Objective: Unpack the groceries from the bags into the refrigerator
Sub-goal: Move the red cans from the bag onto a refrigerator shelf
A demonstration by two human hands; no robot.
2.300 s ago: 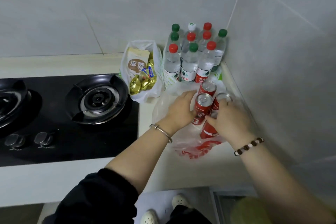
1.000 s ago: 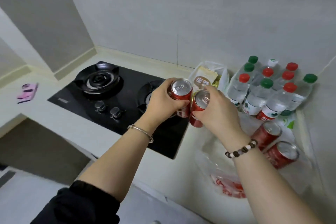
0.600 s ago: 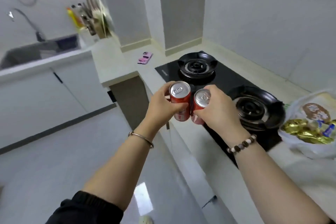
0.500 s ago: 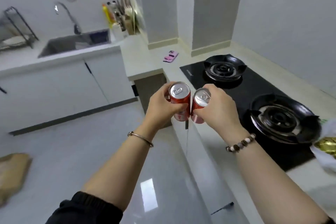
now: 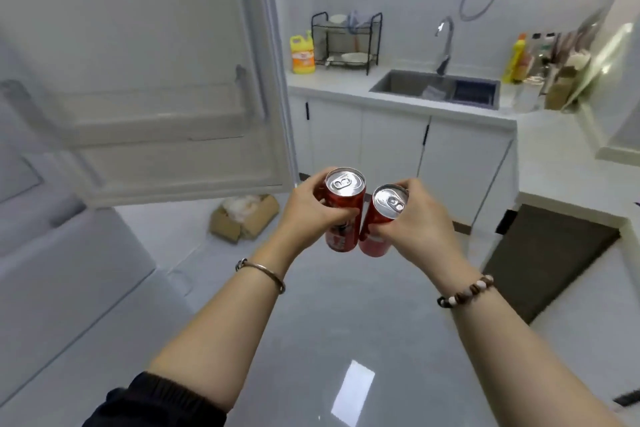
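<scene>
Bright, even, cool-white light fills the kitchen; shadows are faint. Below the sink (image 5: 436, 88), a rectangular glare marks the glossy floor (image 5: 351, 392). Left of the sink, the refrigerator door (image 5: 156, 80) smears with motion blur. Below the sink, the left can (image 5: 345, 184) and right can (image 5: 389, 201) are sharp, lids gleaming. Far from it, lines bow.

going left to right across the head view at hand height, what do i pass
fridge door, hanging open → cardboard box on the floor → left hand → left red can → right red can → right hand → dark recess under the counter
</scene>
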